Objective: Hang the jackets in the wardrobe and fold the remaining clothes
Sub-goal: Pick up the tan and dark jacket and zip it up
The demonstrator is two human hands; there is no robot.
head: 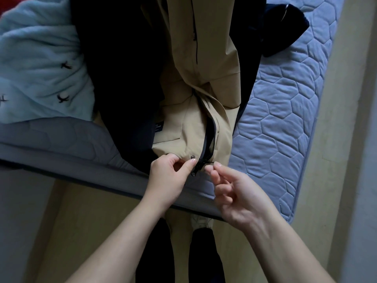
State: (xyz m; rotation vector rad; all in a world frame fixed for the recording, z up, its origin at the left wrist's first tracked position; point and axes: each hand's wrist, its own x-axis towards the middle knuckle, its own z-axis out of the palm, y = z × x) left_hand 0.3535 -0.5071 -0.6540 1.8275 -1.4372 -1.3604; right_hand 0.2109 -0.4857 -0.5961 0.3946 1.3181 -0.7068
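Tan zip-front jacket [214, 64] on quilted grey-blue mattress [281, 119]: left hand [169, 176] pinches its hem, right hand [240, 201] pinches the base of the black zipper [208, 137].

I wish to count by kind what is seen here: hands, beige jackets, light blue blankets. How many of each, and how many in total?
hands: 2 (left hand, right hand)
beige jacket: 1
light blue blanket: 1
total: 4
Not counted: the dark clothes under the jacket, whose pieces cannot be told apart.
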